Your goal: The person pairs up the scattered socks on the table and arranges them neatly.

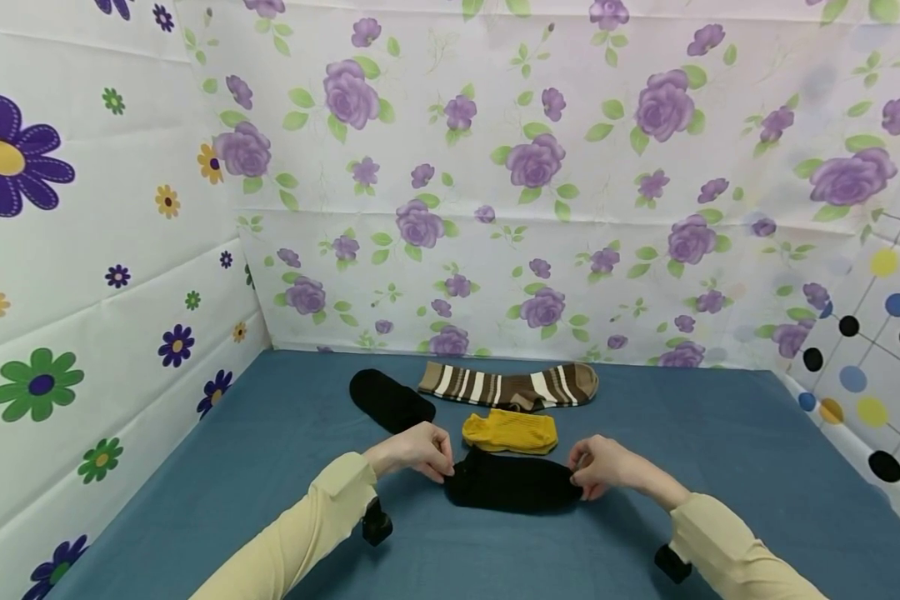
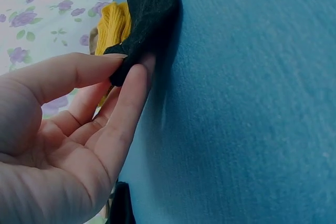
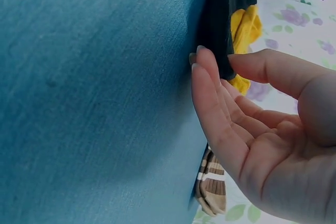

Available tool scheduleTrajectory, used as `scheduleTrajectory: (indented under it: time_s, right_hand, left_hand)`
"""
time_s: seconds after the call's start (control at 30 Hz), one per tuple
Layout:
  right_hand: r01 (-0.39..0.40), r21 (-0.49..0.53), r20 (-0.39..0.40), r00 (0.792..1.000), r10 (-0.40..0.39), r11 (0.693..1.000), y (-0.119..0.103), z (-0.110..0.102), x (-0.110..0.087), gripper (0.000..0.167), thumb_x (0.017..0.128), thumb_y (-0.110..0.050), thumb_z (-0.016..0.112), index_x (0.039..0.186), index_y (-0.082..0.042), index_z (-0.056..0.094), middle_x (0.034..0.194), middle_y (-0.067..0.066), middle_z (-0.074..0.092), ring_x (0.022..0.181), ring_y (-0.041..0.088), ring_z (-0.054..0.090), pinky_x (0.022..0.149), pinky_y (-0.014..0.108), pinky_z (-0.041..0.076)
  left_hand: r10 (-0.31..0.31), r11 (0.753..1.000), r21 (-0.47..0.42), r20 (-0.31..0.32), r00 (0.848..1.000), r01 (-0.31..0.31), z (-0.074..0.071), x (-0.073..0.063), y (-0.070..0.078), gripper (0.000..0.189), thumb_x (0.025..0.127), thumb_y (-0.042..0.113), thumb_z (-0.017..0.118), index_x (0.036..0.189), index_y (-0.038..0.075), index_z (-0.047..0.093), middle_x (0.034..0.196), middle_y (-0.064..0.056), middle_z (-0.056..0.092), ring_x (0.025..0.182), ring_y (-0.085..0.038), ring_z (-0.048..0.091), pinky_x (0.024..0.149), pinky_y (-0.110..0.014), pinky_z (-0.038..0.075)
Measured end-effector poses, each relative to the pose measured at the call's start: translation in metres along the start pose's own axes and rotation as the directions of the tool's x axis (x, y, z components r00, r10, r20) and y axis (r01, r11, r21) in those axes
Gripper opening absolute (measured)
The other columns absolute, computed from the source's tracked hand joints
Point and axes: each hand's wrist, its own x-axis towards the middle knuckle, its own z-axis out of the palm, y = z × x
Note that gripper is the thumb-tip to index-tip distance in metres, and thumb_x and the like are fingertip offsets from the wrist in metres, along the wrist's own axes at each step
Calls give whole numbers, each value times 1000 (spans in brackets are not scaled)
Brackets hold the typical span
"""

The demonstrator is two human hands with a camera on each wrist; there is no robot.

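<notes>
A black sock (image 1: 513, 483) lies stretched sideways between the two hands, near the middle of the blue table. My left hand (image 1: 417, 451) pinches its left end; in the left wrist view the thumb and index finger grip the black cloth (image 2: 149, 11). At the other end, my right hand (image 1: 603, 465) holds the edge between thumb and fingers, as the right wrist view shows on the dark fabric (image 3: 218, 30). Just behind this sock is a folded yellow sock (image 1: 512, 432).
Another black sock (image 1: 392, 402) lies at the back left, slanted. A brown sock with white stripes (image 1: 510, 387) stretches along the back of the blue tabletop (image 1: 720, 467). Flower-printed sheets (image 1: 495, 192) stand behind and at the left; a dotted one (image 1: 870, 350) is at the right.
</notes>
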Motion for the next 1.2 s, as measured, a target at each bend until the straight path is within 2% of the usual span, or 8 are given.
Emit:
scheduleTrajectory:
  time_s: [0.23,0.43,0.6,0.73,0.83,0.93,1.07,1.2]
  right_hand:
    - [-21,-8,20,1000,21,1000,1,0,1,15,82,-2,63,93,5,56,68,12,61,59,26,61,55,35,51]
    - [-60,-40,6,998,60,997,-1,-2,0,16,82,-10,67,90,1,58,68,10,60,60,25,60,55,34,51]
    - [-106,-76,-38,994,103,991,-3,-3,0,12,83,-11,66,85,-2,59,68,9,60,60,23,60,55,33,50]
    - [-131,-102,-64,990,125,986,-4,-3,-1,10,84,-11,65,82,-2,60,67,8,59,59,23,59,54,33,50]
    - [-149,-117,-90,986,138,982,-6,-3,0,9,84,-10,65,81,-3,61,66,8,59,58,22,59,54,33,50]
    - [-161,-123,-109,983,148,979,-8,-4,1,8,84,-10,64,81,-3,62,66,8,59,58,22,59,54,33,50]
    - [-172,-123,-120,980,157,977,-9,-5,4,8,84,-10,64,82,-3,62,66,7,59,59,21,59,55,33,50]
    - [-162,-124,-115,982,148,979,-10,-5,7,8,85,-10,63,83,-3,62,66,7,59,59,20,60,55,33,50]
  left_hand:
    - [-21,999,31,-29,999,22,-2,-3,-2,5,77,-10,61,75,-8,57,75,-16,62,69,-28,63,63,-37,51]
    - [-9,998,68,-101,995,16,-7,-8,-1,9,76,-4,67,80,-7,60,74,-18,64,67,-30,63,62,-38,51]
    - [-3,999,48,-178,984,12,-17,-10,0,9,78,-3,65,83,-8,59,75,-17,64,67,-30,63,62,-38,51]
    - [13,998,56,-282,959,3,-24,-11,-1,6,79,-5,63,82,-8,59,75,-17,64,66,-29,63,61,-38,51]
    - [33,995,100,-372,927,5,-29,-10,-3,4,79,-5,62,80,-7,59,73,-17,63,66,-30,62,60,-37,51]
    - [58,987,158,-437,898,13,-31,-10,-4,3,80,-3,62,79,-5,60,73,-15,62,67,-31,62,59,-37,51]
    - [108,974,227,-469,876,2,-34,-8,-4,3,82,-2,61,82,-5,61,75,-14,61,70,-32,61,60,-37,51]
    - [176,939,344,-467,866,-6,-33,-4,-2,6,83,-1,61,87,-5,61,75,-9,58,69,-29,59,58,-35,50]
